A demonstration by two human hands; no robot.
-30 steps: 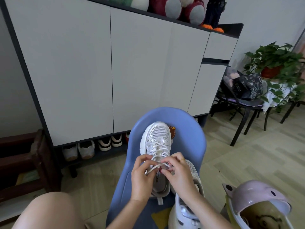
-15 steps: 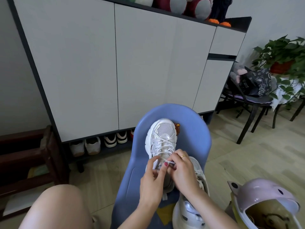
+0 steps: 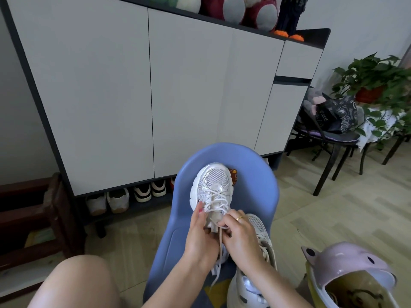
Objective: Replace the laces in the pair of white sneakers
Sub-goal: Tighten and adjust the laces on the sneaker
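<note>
Sneaker (image 3: 212, 190) on blue chair (image 3: 262, 196) | left hand (image 3: 201, 236) steadies collar, right hand (image 3: 241, 235) pinches lace (image 3: 219, 243) | step: top eyelets, seemingly | next: draw lace through evenly

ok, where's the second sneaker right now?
In the head view the second sneaker lies low and right of centre on the blue chair, just right of the sneaker being laced, partly hidden under the right hand and left of the pink helmet.

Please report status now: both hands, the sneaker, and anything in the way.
Left hand steadies white sneaker on blue chair. Right hand pinches lace near tongue. Second sneaker beside it, under right wrist. Nothing blocks.
</note>
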